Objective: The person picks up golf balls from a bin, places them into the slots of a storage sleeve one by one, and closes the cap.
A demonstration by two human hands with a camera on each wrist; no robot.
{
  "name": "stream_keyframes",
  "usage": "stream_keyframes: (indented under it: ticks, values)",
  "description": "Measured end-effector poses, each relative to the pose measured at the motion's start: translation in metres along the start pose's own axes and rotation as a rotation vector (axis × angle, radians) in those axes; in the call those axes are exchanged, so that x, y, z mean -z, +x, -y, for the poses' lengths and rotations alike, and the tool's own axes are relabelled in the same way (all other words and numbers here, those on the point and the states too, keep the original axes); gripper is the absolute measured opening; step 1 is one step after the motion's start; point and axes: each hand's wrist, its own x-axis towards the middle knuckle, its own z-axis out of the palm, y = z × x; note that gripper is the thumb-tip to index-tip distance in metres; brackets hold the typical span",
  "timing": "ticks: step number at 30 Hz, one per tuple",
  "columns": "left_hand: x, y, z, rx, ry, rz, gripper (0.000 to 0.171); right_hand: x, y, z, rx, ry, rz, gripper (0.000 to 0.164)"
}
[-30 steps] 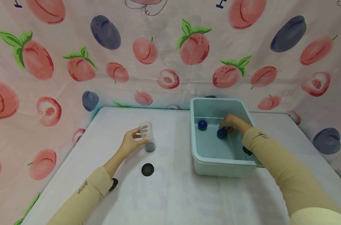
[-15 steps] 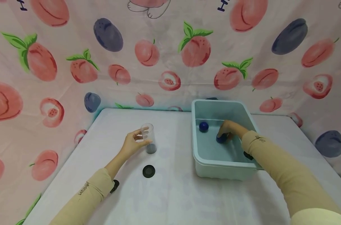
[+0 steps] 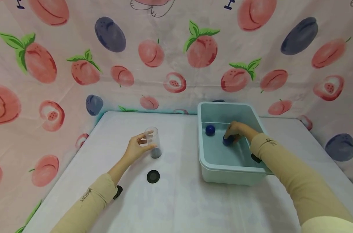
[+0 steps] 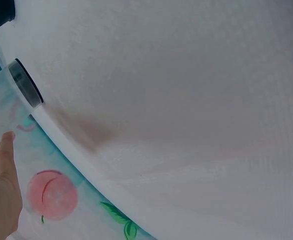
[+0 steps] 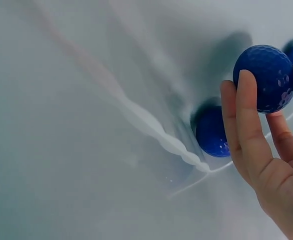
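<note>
My left hand (image 3: 137, 149) grips a clear plastic tube (image 3: 152, 137) with a dark base, upright on the table at left of centre. In the left wrist view, part of the tube (image 4: 24, 85) and the hand (image 4: 4, 195) show at the left edge. Inside the light blue bin (image 3: 233, 175), my right hand (image 3: 236, 131) pinches a blue golf ball (image 3: 228, 140). The right wrist view shows that dimpled ball (image 5: 264, 78) between fingertips and thumb. Another blue ball (image 3: 210, 130) lies on the bin floor near its left wall; two more balls appear behind the hand in the right wrist view.
A round black lid (image 3: 153, 176) lies on the white table (image 3: 176, 204) in front of the tube. The bin stands on the right half, its walls around my right hand. A fruit-print cloth (image 3: 170, 48) hangs behind the table.
My right fingers have closed around the ball in the bin, and the ball has shifted slightly left. The left hand and the tube stay in place.
</note>
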Motion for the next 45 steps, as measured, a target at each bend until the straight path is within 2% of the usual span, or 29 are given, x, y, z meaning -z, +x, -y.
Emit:
stream_keyframes:
  ticks: [8,17,21,29,37,45]
  values:
    - [0.001,0.000,0.003,-0.015,0.013,0.010,0.057,0.003,-0.002,0.004,-0.005,-0.010,-0.040,0.045]
    - [-0.001,0.001,0.004,-0.017,0.012,0.000,0.057,0.007,-0.004,0.010,0.039,0.012,-0.036,0.047]
    - [-0.001,0.001,0.003,-0.019,0.025,0.011,0.057,0.009,-0.009,0.009,0.052,0.032,-0.050,0.043]
    - [0.002,0.001,0.004,0.027,0.026,0.025,0.057,0.018,-0.025,0.013,0.161,0.096,-0.047,0.047]
    - [0.002,0.003,-0.005,0.117,-0.019,0.032,0.058,0.018,-0.031,0.020,0.171,0.124,-0.049,0.049]
    - [-0.003,0.006,-0.016,0.124,0.002,0.032,0.059,0.015,-0.035,0.024,0.160,0.197,-0.059,0.048]
